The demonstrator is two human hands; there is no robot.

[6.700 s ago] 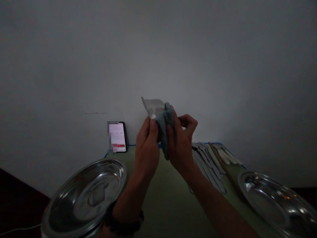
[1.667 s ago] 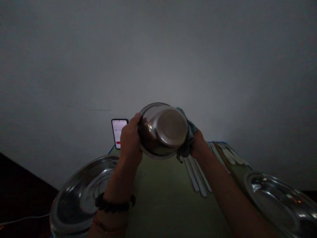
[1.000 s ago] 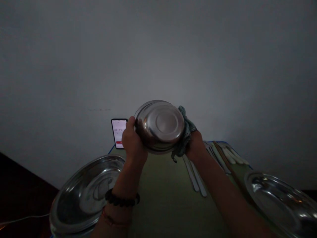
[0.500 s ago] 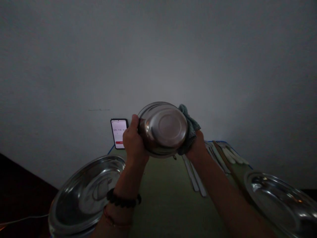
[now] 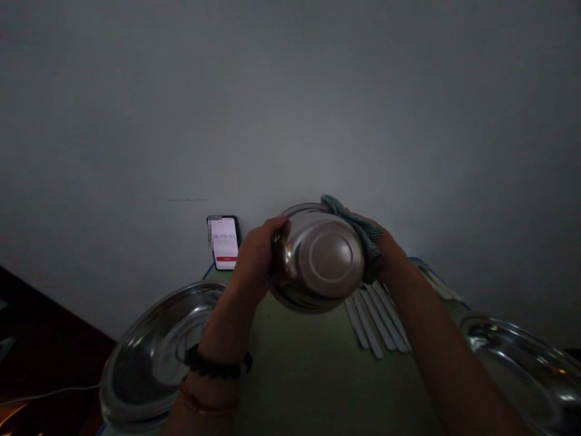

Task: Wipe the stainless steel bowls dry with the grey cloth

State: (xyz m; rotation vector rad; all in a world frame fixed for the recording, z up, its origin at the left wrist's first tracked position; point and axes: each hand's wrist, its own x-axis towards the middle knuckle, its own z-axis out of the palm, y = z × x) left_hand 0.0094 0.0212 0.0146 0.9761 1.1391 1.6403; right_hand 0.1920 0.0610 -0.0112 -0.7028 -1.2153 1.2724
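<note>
The left hand [image 5: 256,260] is clamped on the left side of a metal bowl [image 5: 331,257], its thumb lying over the rim. The right hand [image 5: 389,257] grips a grey-green cloth [image 5: 356,227] against the bowl's right side; most of its fingers are hidden. The bowl is held above the table [image 5: 308,381], tilted with its base towards the camera. Behind the left hand, a phone [image 5: 226,245] leans on the wall [image 5: 290,109], its screen showing digits including "19", the last ones blurred, and a red button whose wording is too small to read.
</note>
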